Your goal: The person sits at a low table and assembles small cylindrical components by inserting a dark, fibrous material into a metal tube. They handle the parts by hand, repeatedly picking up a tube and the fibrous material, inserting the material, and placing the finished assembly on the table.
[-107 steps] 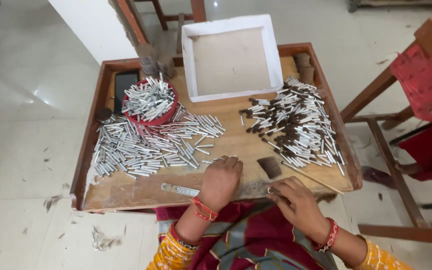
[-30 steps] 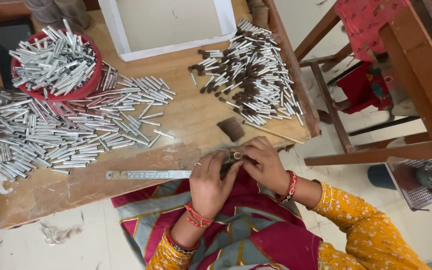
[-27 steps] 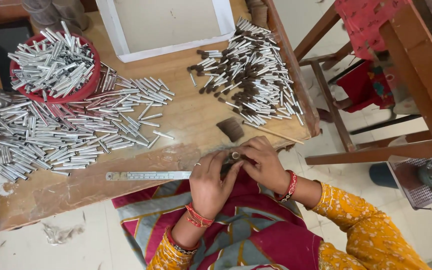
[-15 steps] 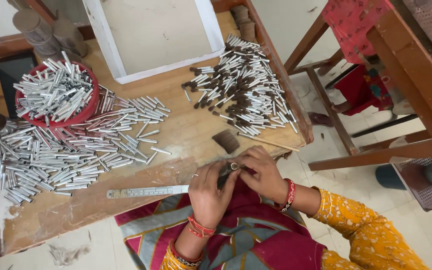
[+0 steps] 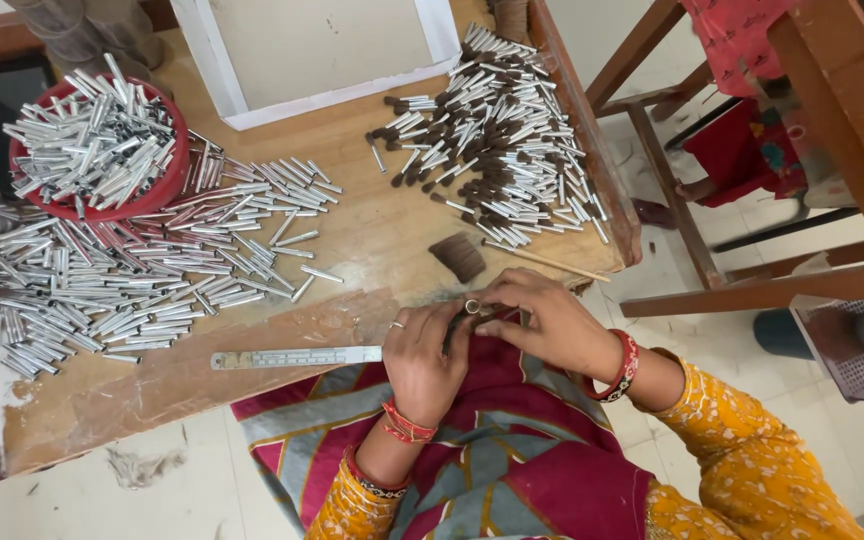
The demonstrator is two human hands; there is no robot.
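Your left hand [image 5: 422,360] and your right hand [image 5: 550,322] meet at the near edge of the wooden table [image 5: 372,240], just above your lap. Together they pinch a small silver metal tube [image 5: 471,306] with dark bristles [image 5: 457,328] fed into it; the fingers of both hands are closed around this piece, the open end of the tube facing up between your fingertips.

Just beyond your hands a loose tuft of brown hair [image 5: 459,256] lies on the wood, and a thin wooden stick [image 5: 552,262] rests beside it toward the right edge. A flat metal ruler [image 5: 297,356] lies along the near edge, its end touching your left hand.

Farther right sits a pile of finished tubes with dark tips [image 5: 497,135]. To the left, empty silver tubes [image 5: 142,275] spread across the table, and a red round bowl [image 5: 102,150] heaped with more of them stands behind that spread. A shallow white rectangular tray [image 5: 322,45] with a plain pale floor sits at the far side, between bowl and tipped pile. A dark flat slab [image 5: 2,90] lies at the far left corner; I cannot tell what it is.
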